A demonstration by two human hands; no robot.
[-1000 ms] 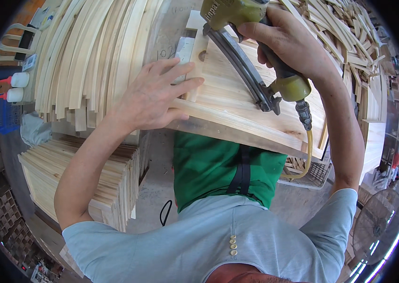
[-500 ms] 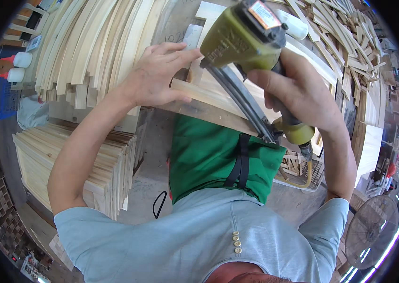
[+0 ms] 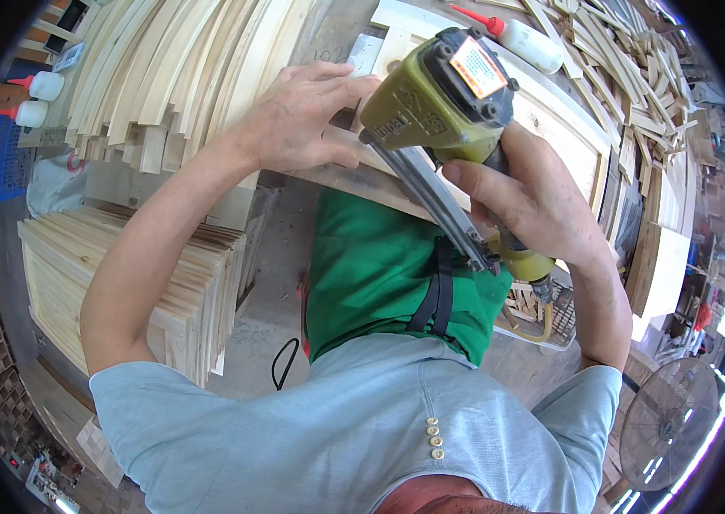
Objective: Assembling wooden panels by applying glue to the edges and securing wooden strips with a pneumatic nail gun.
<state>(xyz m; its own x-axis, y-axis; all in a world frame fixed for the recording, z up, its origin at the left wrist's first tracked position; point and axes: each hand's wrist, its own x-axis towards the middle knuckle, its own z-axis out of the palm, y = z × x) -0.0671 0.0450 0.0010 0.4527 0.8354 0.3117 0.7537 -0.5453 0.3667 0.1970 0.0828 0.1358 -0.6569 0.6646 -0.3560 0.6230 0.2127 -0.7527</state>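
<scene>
In my right hand [image 3: 542,188] is an olive-green air nail gun [image 3: 435,98], gripped by its handle with the thumb wrapped round. Its long metal magazine slants down toward my lap, and an air hose [image 3: 548,321] runs from the handle's end. The gun's head hides part of the pale wooden frame [image 3: 542,120] on the bench. My left hand [image 3: 298,120] lies over the left end of this frame, fingers stretched out and thumb spread apart along the near rail [image 3: 371,158]. Whether the nose touches wood is hidden.
A glue bottle [image 3: 534,44] with a red nozzle lies beyond the frame. Long wooden strips [image 3: 165,77] are piled at left, stacked panels [image 3: 131,274] below them. Scrap wood [image 3: 628,77] heaps up at far right. A fan [image 3: 671,420] stands at lower right.
The nail gun has come slightly down toward me, uncovering the glue bottle's red nozzle. My left hand stays on the frame's end. The whole view has shifted a little.
</scene>
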